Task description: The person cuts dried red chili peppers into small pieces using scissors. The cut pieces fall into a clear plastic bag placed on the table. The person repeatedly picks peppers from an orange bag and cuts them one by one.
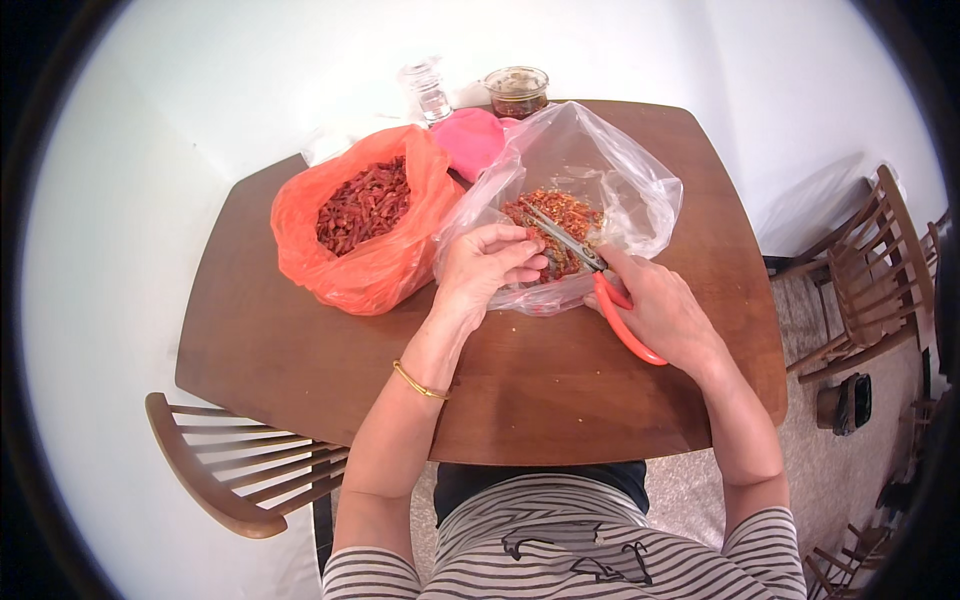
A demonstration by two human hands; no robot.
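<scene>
My left hand (491, 262) pinches a small red dried chili piece (533, 234) between thumb and fingers, over the near side of a clear plastic bag (645, 187). My right hand (660, 304) is closed around the red handles of a pair of scissors (577, 246); the blades point up and left, beside the left fingertips. Inside the clear bag lies a heap of cut dried chili with seeds (562, 210). Left of it, an orange-red plastic bag (375, 289) stands open, filled with whole dried red chilies (364, 206).
The wooden table (300, 360) holds scattered seeds. Behind the bags are a pink cloth or bag (472, 142), a glass jar with dark contents (517, 94) and clear cups (429, 94). A wooden chair (217, 487) stands near left, another (874, 285) at right, near a bin (844, 405).
</scene>
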